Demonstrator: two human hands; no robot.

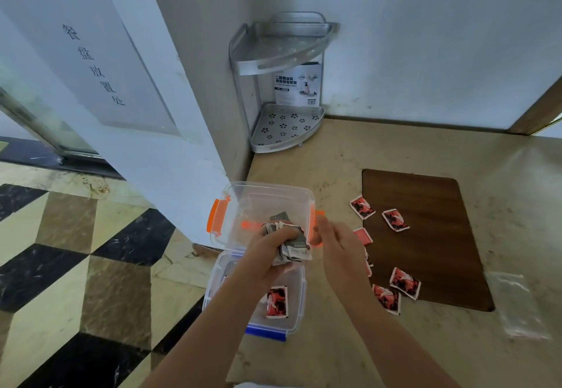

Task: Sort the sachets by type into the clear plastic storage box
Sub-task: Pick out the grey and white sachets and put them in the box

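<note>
L hand [275, 243] clenched on grey sachet bundle [292, 243] directly over clear box [240, 205], R hand [336, 240] released, nearer red sachets [404, 282] lying to its right on mat/counter.

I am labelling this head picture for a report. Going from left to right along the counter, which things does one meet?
Orange latch → clear box → left hand gripping grey sachets → right hand → brown mat with loose red sachets → clear plastic bag.

Red-and-black sachets [395, 219], brown wood-grain mat [431, 235], orange box latches [214, 216].
</note>
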